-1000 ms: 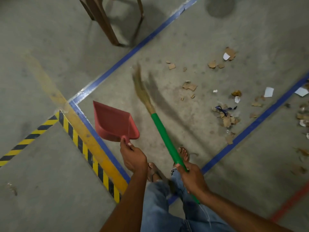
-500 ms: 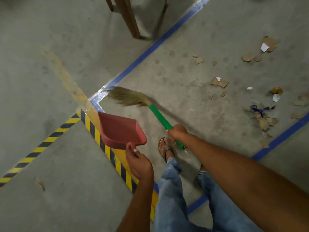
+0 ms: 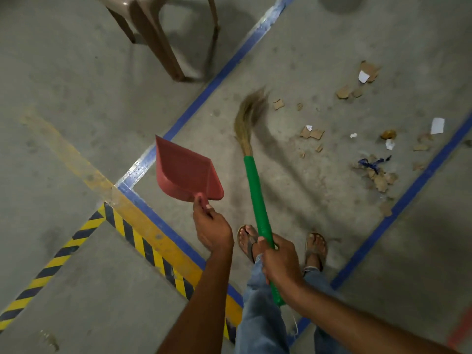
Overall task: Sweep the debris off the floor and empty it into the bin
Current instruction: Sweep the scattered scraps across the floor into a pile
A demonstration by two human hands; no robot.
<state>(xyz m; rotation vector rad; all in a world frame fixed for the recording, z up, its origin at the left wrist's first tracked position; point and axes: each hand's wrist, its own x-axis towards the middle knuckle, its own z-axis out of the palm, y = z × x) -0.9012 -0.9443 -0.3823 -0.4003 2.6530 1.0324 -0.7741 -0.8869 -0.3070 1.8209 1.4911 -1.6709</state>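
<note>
Right hand (image 3: pixel 279 261), low centre of the frame, is closed around the green handle of the broom (image 3: pixel 255 195), gripping near its lower end; that low grip looks chosen for a long reach, so the person can sweep without stepping in. The handle runs up and slightly left to the straw head (image 3: pixel 249 116) at centre, which is blurred and sits just left of the nearest cardboard scraps, so likely mid-stroke. Left hand (image 3: pixel 212 229), just beside the right, is pinched shut on the short stub handle of the red dustpan (image 3: pixel 185 171). The pan is tilted with its open mouth pointing to the upper left, away from the mess, and appears to be off the floor: parked, not yet collecting. It looks empty. Debris (image 3: pixel 378 175) is still scattered across the right half of the frame: torn cardboard, white paper bits and a blue strip, inside the area bounded by the blue floor tape (image 3: pixel 224 70), the densest clump at centre right. A few scraps lie close to the broom head. Judgement: task is early, gathering not done, nothing scooped. Feet in sandals stand just behind the hands. A brown plastic chair (image 3: pixel 150 29) stands at upper left, well clear of the sweep. No bin is in view.
</note>
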